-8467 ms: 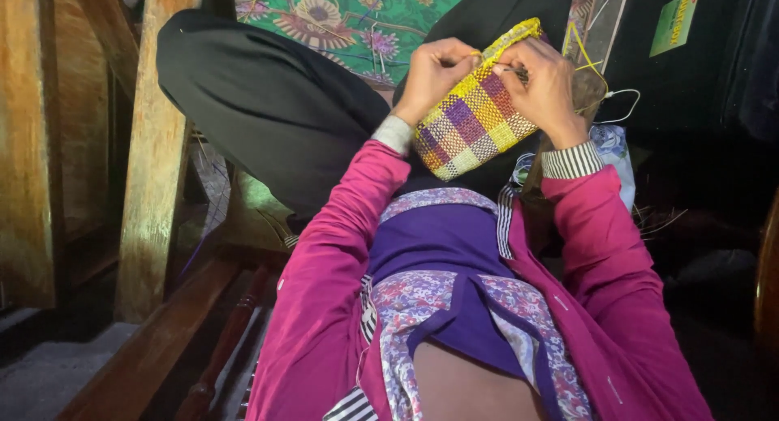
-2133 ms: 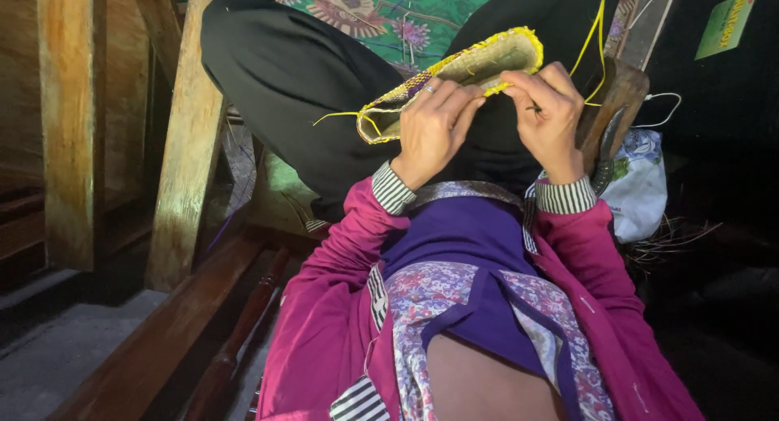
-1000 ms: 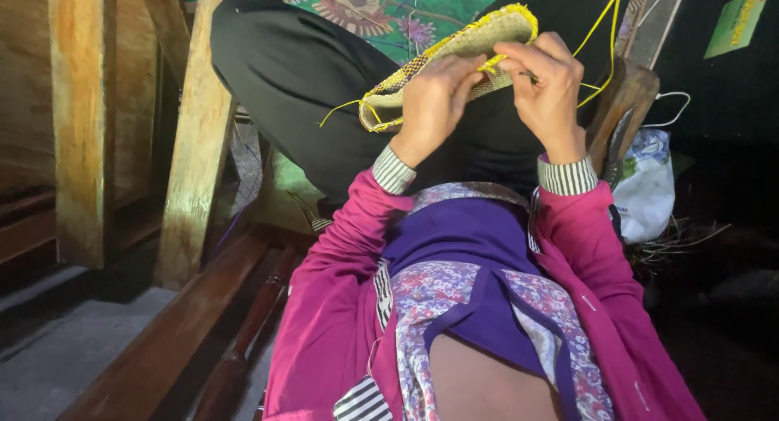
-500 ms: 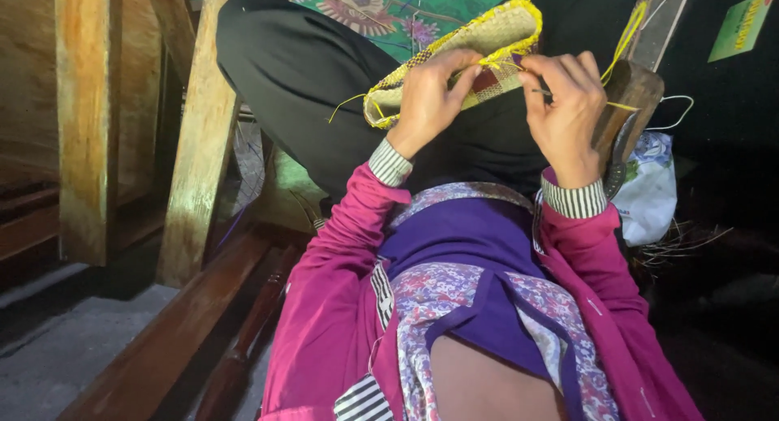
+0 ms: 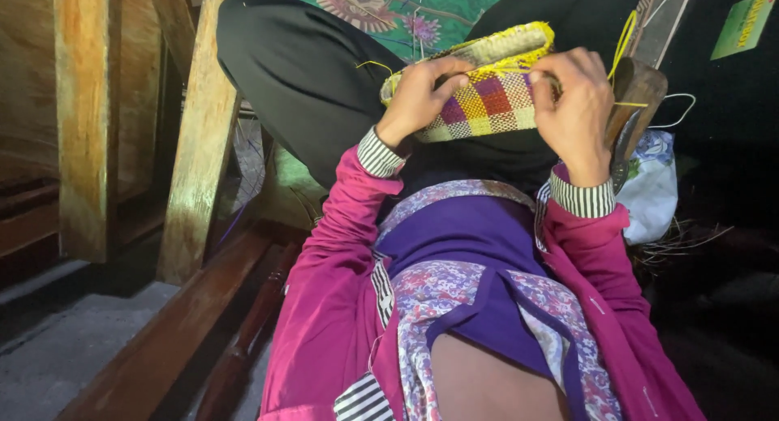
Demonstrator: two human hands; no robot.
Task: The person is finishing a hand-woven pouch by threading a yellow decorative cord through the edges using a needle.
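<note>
A small woven basket [image 5: 487,96] with yellow, purple and red checks and a yellow rim rests tilted on my raised black-trousered knee [image 5: 308,72]. My left hand [image 5: 418,96] grips its left end, fingers curled over the rim. At the basket's right end, my right hand [image 5: 572,109] is closed on it, thumb near the rim. Loose yellow weaving strips [image 5: 623,40] stick up beside my right hand. Both arms wear magenta sleeves with striped cuffs.
Wooden posts [image 5: 195,137] and beams stand to the left above a grey floor [image 5: 73,356]. A green floral cloth [image 5: 389,7] lies behind my knee. A white plastic bag [image 5: 653,186] and a dark wooden piece [image 5: 637,96] sit at the right.
The basket has been turned so its checked side faces me instead of its open rim. Both hands shifted with it and stay closed on its ends.
</note>
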